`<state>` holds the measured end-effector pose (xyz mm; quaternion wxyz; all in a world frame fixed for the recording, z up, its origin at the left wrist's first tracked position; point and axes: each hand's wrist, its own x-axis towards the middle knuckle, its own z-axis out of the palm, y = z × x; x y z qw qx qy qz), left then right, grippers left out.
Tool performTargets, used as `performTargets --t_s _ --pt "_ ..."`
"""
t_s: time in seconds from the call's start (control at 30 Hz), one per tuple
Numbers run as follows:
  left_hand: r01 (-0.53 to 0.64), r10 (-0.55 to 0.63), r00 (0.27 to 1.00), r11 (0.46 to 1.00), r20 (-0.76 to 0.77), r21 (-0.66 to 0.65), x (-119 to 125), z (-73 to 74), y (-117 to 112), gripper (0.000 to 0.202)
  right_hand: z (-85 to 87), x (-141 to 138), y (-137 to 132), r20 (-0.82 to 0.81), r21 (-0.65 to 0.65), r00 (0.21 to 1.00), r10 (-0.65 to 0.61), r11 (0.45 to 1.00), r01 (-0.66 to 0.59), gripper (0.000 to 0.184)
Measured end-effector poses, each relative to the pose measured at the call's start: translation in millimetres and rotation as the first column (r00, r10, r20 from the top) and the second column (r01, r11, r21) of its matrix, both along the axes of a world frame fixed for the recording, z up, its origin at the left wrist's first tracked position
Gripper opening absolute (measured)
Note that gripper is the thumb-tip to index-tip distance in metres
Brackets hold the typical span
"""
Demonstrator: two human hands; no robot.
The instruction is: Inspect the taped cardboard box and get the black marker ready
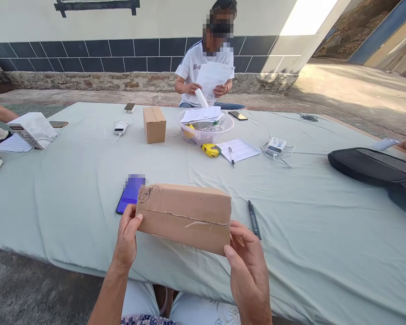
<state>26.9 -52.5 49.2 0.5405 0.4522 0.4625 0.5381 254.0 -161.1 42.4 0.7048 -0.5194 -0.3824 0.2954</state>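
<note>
Cardboard box (184, 216): brown, taped along its seam, scribbled at one corner; you are holding it up just above the near edge of the table (88, 189), long side level. Your left hand (126, 239) is gripping its left end, thumb pressed on the front face. Your right hand (248, 271) is clasping the lower right corner, thumb on the front, fingers going behind.

Phone (130, 194): lying face up, screen lit purple, just behind the box's left end.
Black marker (254, 220): lying just right of the box.
Second, smaller box (154, 124): standing upright towards the far edge.
Clear bowl (206, 128): sitting right of that box, papers resting on it.
Yellow tape measure (210, 150): lying just in front of the bowl.
Black bag (375, 169): lying at the right edge.
Person in a white shirt (206, 67): sitting beyond the far edge, holding a sheet of paper.
</note>
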Motion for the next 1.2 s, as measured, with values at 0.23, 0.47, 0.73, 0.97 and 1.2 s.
performTargets --t_s 0.23,0.47,0.73,0.97,1.2 --pt "0.027 -0.027 0.999 1.0 -0.027 -0.004 0.6 -2.5 -1.3 0.02 -7.5 3.6 -3.9 0.004 -0.088 1.0 -0.015 0.996 0.016 0.048" --pt "0.044 -0.044 0.998 0.999 0.048 -0.004 6.5 -0.6 -2.5 0.049 -8.7 10.0 -5.7 0.046 -0.097 0.999 0.008 0.995 -0.003 0.05" --pt "0.046 -0.044 0.999 0.998 0.031 -0.043 9.1 -2.3 -2.0 0.05 -13.0 11.1 -4.6 0.052 -0.093 0.999 -0.004 0.996 0.009 0.05" --pt "0.043 -0.042 0.999 0.998 0.028 -0.044 8.7 -1.4 -4.1 0.051 -16.8 9.9 -1.1 0.005 -0.036 1.0 -0.005 0.999 0.005 0.045" --pt "0.079 -0.078 0.996 0.997 0.032 -0.01 7.9 -0.9 -5.4 0.045 -14.9 8.8 -1.5 -0.006 -0.164 0.994 -0.108 0.981 0.105 0.05"
